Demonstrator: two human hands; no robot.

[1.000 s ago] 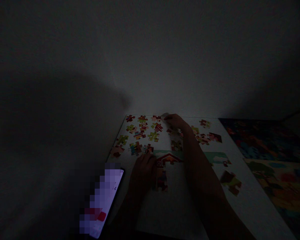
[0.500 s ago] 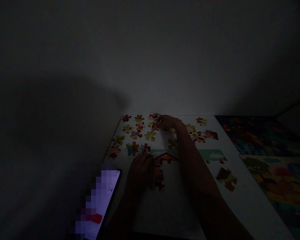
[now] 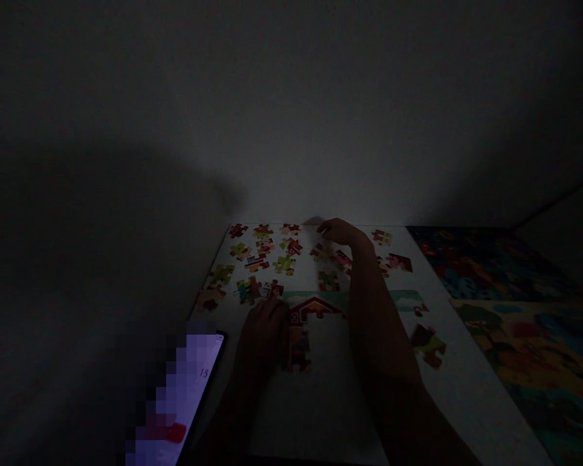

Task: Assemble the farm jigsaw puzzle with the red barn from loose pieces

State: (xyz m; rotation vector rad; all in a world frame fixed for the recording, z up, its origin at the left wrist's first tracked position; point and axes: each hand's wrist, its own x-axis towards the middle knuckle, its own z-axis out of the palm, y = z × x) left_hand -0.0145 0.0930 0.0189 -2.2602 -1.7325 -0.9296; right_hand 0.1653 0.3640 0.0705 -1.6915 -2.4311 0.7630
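The joined puzzle lies on the white table in front of me. It has a red barn on it and a green strip along its top, and one leg of pieces comes down on the left. My left hand rests low at its left end, back up, hiding that corner. I can't tell if those fingers hold anything.

My right hand is at the far side of the table, close to the wall. Its wrist is bent and the fingers curl in and down. It is too dark to tell if a piece is pinched there.

My right arm is in the way. It goes over the green strip and blocks the middle from me, and it covers part of some pieces too. Lots of loose pieces lie past the barn, mostly to the left. One brown and green piece sits alone, right of the arm.

A lit phone is near my left arm, part of it blurred into blocks. On the right are a dark blue picture and, nearer me, a tree picture.
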